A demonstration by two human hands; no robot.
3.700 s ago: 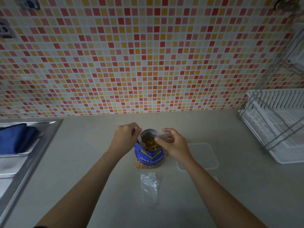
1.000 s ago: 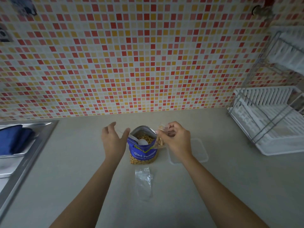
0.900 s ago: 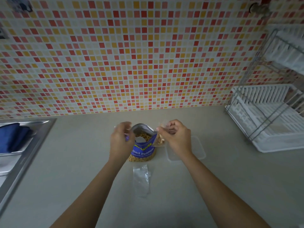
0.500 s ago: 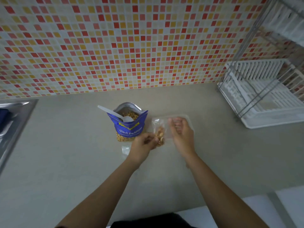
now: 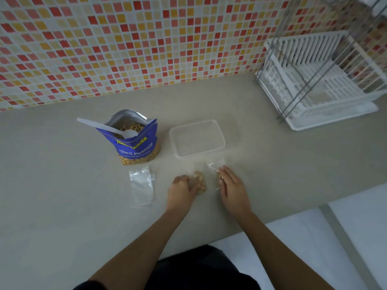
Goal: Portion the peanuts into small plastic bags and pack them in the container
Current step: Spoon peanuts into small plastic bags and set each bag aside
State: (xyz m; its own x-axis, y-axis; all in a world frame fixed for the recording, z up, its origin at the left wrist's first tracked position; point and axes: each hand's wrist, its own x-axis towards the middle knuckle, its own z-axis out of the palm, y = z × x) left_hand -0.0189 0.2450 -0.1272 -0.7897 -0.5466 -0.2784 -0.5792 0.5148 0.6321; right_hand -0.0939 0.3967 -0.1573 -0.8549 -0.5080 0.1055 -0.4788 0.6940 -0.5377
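Peanuts [image 5: 200, 181] are sitting bunched in one end of a small clear bag [image 5: 211, 173], and that bag is lying flat on the worktop [image 5: 62, 206], just in front of the clear container [image 5: 196, 141], near it but not touching. The left hand [image 5: 181, 190] is working on the filled end, its grip curling round the lump of peanuts through the plastic. The right hand [image 5: 232, 190] is lying over the bag's other end, grip spread, fingers straight and pressing the film down onto the worktop. Further back on the left, the blue peanut pack [image 5: 136, 147] is standing upright with its mouth gaping wide, and a white plastic spoon [image 5: 100, 126] is resting inside it, handle sticking out to the left. Spare clear bags [image 5: 142, 186] are lying flat in front of the pack, left of the left hand and apart from it. Far right, a white dish rack [image 5: 314, 84] is standing against the mosaic tiled wall [image 5: 125, 38].
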